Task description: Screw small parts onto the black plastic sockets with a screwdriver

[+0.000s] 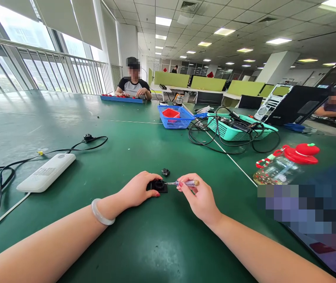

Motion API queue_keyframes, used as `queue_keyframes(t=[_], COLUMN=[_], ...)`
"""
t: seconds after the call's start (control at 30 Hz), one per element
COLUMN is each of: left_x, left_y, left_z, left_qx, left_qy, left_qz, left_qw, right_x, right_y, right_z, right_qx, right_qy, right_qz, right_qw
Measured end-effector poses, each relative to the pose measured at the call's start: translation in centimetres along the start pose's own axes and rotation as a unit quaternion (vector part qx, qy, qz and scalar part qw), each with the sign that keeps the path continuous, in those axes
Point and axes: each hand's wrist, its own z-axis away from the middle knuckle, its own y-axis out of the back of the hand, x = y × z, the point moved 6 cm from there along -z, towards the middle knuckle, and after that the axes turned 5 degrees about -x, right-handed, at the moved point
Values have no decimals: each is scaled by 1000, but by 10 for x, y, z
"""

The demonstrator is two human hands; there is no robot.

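My left hand (142, 187) is closed on a small black plastic part (162, 188) lying on the green table, thumb on its near side and fingers on its far side. In my right hand (201, 198) is a screwdriver (190, 183) with a clear purplish handle, held almost level between thumb and fingers. Its metal tip points left and meets the right side of the black part; whether it sits in a screw cannot be made out. Just beyond the part lies a small dark piece (166, 172), touched by neither hand.
A white power strip (46, 173) with black cords lies left. Farther off stand a blue basket (176, 122) and a teal basket (232, 133) with tangled cables. At right are a red-lidded bottle (285, 167) and a dark-edged device (327, 255). A person (134, 84) sits across the table.
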Motion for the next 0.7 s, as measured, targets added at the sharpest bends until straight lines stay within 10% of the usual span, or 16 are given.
queue_keyframes(t=[0.4,0.7], left_x=[-1,0], left_y=[0,0], left_z=[1,4], left_qx=[-6,13], left_qy=[9,8], left_qz=[-20,-36], left_qw=[1000,999], right_x=[-8,-60], right_y=[-1,-24], right_z=[1,30], right_qx=[-15,-92], right_qy=[19,322], right_qz=[27,186], right_qw=[999,924])
